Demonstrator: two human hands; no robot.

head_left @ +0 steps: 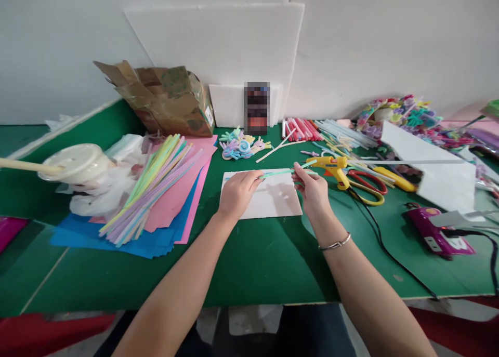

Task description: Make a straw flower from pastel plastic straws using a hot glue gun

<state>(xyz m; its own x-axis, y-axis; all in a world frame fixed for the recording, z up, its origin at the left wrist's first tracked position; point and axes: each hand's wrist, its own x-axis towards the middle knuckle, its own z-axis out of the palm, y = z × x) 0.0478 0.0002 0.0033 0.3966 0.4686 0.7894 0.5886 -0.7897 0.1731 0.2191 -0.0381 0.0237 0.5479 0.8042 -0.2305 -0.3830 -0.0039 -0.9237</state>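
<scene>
Both hands are over a white sheet point(268, 200) on the green table. My left hand point(240, 190) is closed on the left end of a thin pale green pipe cleaner point(278, 173). My right hand point(312, 187) pinches the same strip near its right end, where green ends stick out past the fingers. A yellow glue gun point(334, 171) lies just right of my right hand. Behind the sheet sits a small pile of curled pastel pieces point(244, 146), with two crossed pale strips point(281, 146) beside it.
On the left, a bundle of pastel pipe cleaners point(156, 183) lies on pink and blue sheets, near a lidded cup point(78, 162). A brown paper bag point(167, 100) stands behind. To the right are scissors point(368, 187), a black cable point(382, 237) and a purple power strip point(434, 232).
</scene>
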